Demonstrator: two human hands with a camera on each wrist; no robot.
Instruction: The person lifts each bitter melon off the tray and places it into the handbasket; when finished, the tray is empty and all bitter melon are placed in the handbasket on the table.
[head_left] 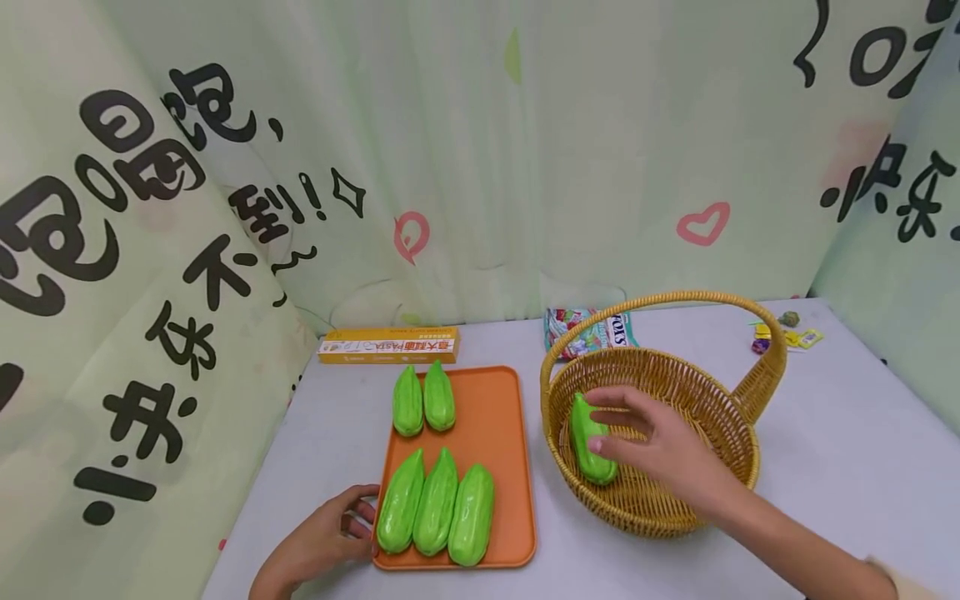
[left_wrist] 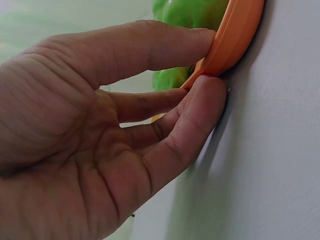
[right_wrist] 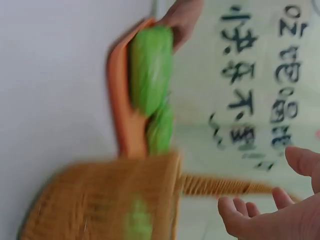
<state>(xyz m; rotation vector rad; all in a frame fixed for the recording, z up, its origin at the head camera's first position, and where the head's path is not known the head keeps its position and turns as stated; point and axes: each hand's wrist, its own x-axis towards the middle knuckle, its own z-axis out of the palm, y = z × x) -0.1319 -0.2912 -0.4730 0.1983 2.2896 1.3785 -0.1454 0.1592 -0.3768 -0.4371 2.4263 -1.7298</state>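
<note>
Closest to the viewer, at the lower edge of the head view, the left hand [head_left: 318,535] lay beside an orange tray [head_left: 512,467], its fingers loosely bent and parted, the tips of thumb and fingers touching the tray's left rim; the left wrist view showed that contact close up, just above the pale desk [head_left: 585,571]. Next to that hand, three glossy green gourds [head_left: 436,504] lay side by side on the near half of the tray, their narrower ends pointing away. To the right, the right hand [head_left: 656,437] reached in over a woven basket [head_left: 628,512], its thumb and fingers spread well apart and holding nothing, as the right wrist view also showed. Under its fingertips, one more gourd [head_left: 589,458] lay inside the basket, toward the left wall; whether the fingers touched it, the views did not make plain. Farther off, two more gourds [head_left: 408,402] lay next to each other at the far end of the tray, by its left corner. Beyond the tray was a long orange-and-white box [head_left: 388,345], and behind the basket a colourful packet [head_left: 611,333], partly crossed by the basket's tall arched handle. Small yellow and purple pieces [head_left: 787,337] lay near the desk's far right corner. At the back hung a pale green curtain [head_left: 480,167] with black writing and a pink heart [head_left: 703,223].
</note>
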